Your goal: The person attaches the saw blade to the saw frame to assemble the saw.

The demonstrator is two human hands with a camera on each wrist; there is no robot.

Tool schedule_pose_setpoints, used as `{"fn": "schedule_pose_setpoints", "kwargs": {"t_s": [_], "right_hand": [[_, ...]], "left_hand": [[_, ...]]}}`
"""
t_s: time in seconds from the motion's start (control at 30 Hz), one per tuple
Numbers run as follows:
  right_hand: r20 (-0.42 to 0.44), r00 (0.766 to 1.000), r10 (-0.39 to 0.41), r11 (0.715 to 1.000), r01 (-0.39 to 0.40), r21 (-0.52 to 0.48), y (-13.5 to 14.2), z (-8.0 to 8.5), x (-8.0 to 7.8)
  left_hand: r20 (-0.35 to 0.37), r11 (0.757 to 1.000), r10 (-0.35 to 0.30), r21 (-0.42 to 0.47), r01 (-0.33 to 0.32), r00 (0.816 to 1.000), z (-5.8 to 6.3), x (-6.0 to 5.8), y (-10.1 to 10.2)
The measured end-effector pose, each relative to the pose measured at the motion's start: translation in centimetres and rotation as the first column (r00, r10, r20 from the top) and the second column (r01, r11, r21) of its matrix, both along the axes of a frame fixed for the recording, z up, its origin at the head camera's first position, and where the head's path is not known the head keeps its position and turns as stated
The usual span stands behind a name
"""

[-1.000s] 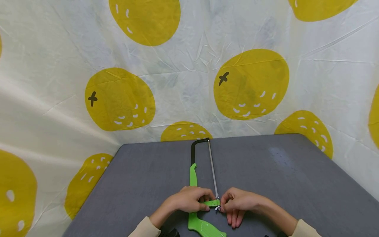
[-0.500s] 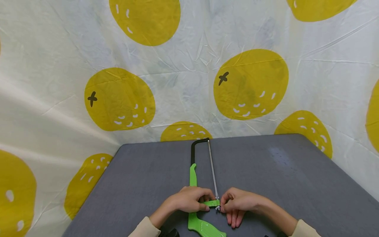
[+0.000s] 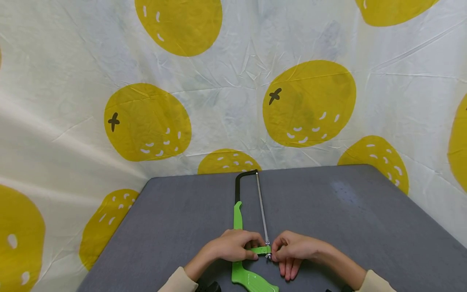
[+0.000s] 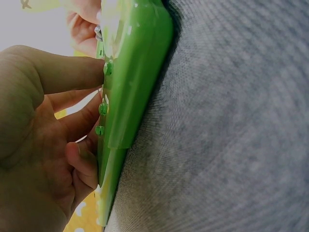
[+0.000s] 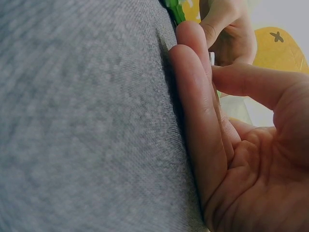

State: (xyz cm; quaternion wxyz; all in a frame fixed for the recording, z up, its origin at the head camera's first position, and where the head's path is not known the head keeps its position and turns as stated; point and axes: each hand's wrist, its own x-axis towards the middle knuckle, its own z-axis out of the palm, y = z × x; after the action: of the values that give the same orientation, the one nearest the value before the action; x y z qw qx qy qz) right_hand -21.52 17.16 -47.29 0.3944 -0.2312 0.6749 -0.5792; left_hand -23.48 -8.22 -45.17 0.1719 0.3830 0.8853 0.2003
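Observation:
A hacksaw (image 3: 238, 219) lies on the grey table, its black front bow far from me and its green grip near me. Its thin metal blade (image 3: 262, 207) runs along the right side. My left hand (image 3: 235, 245) holds the green frame near the short crosspiece (image 3: 261, 250), thumb on the near side. In the left wrist view, the fingers touch the green plastic frame (image 4: 135, 82). At the blade's near end sits a small metal wing nut (image 3: 268, 256). My right hand (image 3: 299, 248) pinches it between thumb and forefinger, the other fingers resting on the table.
The grey table (image 3: 328, 211) reaches back to a white curtain (image 3: 226, 113) printed with yellow fruit. A dark object (image 3: 214, 287) shows partly at the bottom edge, beside the left sleeve (image 3: 179, 280).
Both hands and the hacksaw keep their places. The wing nut's wings look slightly turned.

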Motion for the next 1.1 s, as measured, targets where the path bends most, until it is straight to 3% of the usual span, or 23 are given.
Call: {"fn": "schedule_pose_setpoints", "kwargs": {"t_s": [1.1], "right_hand": [[-0.003,1.0,-0.011,1.0,0.011,0.002,-0.09,-0.09,0.02]], "left_hand": [[-0.001,1.0,-0.007,-0.001,0.007,1.0,-0.09,-0.16,-0.03]]}}
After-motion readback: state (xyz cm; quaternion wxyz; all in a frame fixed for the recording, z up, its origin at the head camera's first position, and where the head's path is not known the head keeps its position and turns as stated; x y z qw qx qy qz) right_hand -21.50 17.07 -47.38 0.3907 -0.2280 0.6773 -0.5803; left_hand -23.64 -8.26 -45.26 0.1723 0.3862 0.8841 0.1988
